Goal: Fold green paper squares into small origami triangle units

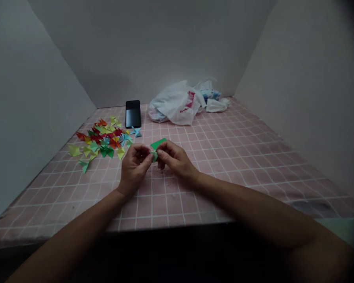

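Red, yellow, green folded papers lie leftmost; left hand pinches small green paper over checked cloth, right hand on its other side, hands close together. Likely light, thin, easily crushed; best pinched gently at edges

I'm seeing plain grey back wall rising behind table, pale side walls flanking both sides. Pink cloth with white grid lines covering tabletop, creasing toward right. Dim, flat light falling throughout; darkness filling space below table's front edge.
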{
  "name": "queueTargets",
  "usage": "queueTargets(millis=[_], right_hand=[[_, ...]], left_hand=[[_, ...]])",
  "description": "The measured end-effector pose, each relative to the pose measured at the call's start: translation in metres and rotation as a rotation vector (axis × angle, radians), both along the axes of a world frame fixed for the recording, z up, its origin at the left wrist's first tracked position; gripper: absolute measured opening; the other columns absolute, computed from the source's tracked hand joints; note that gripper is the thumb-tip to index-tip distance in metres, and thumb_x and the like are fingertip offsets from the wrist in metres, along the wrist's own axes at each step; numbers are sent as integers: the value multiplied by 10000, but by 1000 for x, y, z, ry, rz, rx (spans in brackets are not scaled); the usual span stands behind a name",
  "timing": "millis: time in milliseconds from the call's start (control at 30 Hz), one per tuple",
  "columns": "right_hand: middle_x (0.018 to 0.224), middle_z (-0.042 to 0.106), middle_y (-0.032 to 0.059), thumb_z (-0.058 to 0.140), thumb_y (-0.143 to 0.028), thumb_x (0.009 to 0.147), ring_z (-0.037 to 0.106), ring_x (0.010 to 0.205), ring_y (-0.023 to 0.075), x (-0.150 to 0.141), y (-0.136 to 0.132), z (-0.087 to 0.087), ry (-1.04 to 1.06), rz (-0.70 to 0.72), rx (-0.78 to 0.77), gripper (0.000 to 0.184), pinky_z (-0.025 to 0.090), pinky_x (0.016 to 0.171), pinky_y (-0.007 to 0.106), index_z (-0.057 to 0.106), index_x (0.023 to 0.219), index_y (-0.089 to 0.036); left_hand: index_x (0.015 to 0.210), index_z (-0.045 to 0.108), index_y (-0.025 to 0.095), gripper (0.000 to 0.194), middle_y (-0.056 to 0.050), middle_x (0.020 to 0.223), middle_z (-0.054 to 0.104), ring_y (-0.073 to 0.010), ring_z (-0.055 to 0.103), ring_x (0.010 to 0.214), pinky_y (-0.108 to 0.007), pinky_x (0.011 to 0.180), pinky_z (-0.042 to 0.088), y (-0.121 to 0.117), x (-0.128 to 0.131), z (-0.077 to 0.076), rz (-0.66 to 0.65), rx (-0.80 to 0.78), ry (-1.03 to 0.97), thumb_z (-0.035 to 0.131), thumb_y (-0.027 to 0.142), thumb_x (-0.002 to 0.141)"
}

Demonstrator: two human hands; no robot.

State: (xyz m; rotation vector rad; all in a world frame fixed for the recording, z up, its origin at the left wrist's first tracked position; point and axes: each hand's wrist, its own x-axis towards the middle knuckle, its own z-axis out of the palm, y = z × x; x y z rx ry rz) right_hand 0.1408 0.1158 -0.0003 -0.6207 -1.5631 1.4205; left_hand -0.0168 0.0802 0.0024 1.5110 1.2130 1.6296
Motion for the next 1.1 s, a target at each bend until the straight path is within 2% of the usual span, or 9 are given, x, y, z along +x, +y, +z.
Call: queueTargets(millis=[100, 233, 400, 600, 733, 900, 1100], right_hand=[[719, 566, -38, 634, -340, 902, 584, 584, 109, 0, 2, -3, -81, -27, 52, 172, 473, 572, 255, 530, 864, -208], [765, 579, -17, 605, -223, 894, 582, 651, 120, 1, 2, -3, -169, -143, 185, 94, 468, 630, 269, 528, 840, -212], [770, 586, 8, 584, -183, 898, 566, 723, 153, 2, -1, 1, -222, -214, 334, 112, 453, 673, 294, 532, 803, -212], [729, 585, -6, 546, -292, 972, 583, 667, 142, 3, -3, 4, -164, -109, 240, 142, 467, 666, 295, 563, 860, -206], [768, 599, 0, 525, -252, 968, 581, 653, 129, 2, -3, 3, -146, -46, 222, 114, 478, 664, 290, 561, 871, -205], [807, 619, 16, 543, -256, 955, 574, 674, 134, 1, -3, 2, -174, -78, 231, 102, 457, 632, 276, 574, 870, -208], [741, 587, -12, 543, -237, 935, 549, 658, 131, 2, 1, 0, -178, -88, 166, 41, 439, 600, 256, 570, 914, -215]], left_hand=[[943, 600, 217, 210, 9, 886, 634, -128, 633, 807, -260, 761, 550, 0, 0, -2, -5, 34, 27, 767, 236, 816], [965, 617, 216, 218, -2, 902, 651, -144, 648, 826, -277, 772, 555, 1, -1, -3, -15, 14, 34, 766, 247, 809], [881, 656, 202, 106, -12, 874, 663, -143, 635, 784, -277, 749, 532, -1, -2, 0, -25, 3, 113, 734, 263, 846], [866, 657, 204, 95, -3, 838, 662, -144, 638, 748, -271, 720, 527, 0, -4, -3, 23, 22, 119, 731, 258, 842], [912, 688, 203, 89, -4, 843, 690, -146, 662, 750, -268, 721, 537, 0, -6, -5, 22, 21, 149, 726, 264, 858], [953, 733, 200, 155, -17, 815, 720, -154, 675, 722, -278, 710, 540, -3, -6, 1, 0, -24, 203, 664, 337, 931], [817, 718, 182, 186, -2, 711, 693, -142, 652, 642, -263, 642, 530, 0, -4, 2, -48, -133, 51, 759, 361, 845]])
